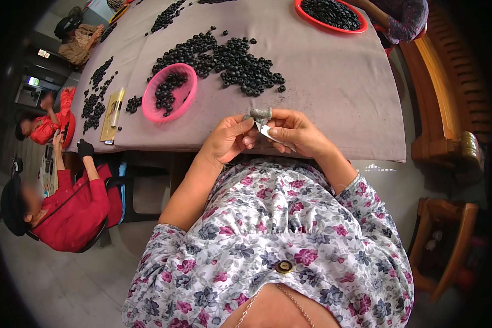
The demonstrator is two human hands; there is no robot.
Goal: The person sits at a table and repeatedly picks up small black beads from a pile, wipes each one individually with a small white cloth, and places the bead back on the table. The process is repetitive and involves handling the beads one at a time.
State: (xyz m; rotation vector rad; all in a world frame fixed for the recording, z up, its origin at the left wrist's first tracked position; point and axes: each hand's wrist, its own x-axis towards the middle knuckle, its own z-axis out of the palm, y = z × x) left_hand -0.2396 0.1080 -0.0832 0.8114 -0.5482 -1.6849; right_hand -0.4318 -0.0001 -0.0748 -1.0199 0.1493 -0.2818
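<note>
Okay, so held up over the near edge of the cloth-covered surface (333, 93), between both hands: a grey wrap (261, 113) around the right index fingertip, plus a white strip (267, 132) just below. Looking at the wrap first, pretty much sideways, long axis left to right, blunt end toward the left. As for the strip, slanting from upper left down to lower right. With the left hand (231, 138), pinching at the wrap's left end, thumb against fingers. With the right hand (299, 133), clamped on the strip, thumb on top. Mottled, fuzzy-looking and tube-shaped for the wrap; flat, narrow and pale for the strip. Too small to tell exact materials. Farther out, glossy black beads (251, 68), round with holes, beside a round pink plastic basket (188, 93).
</note>
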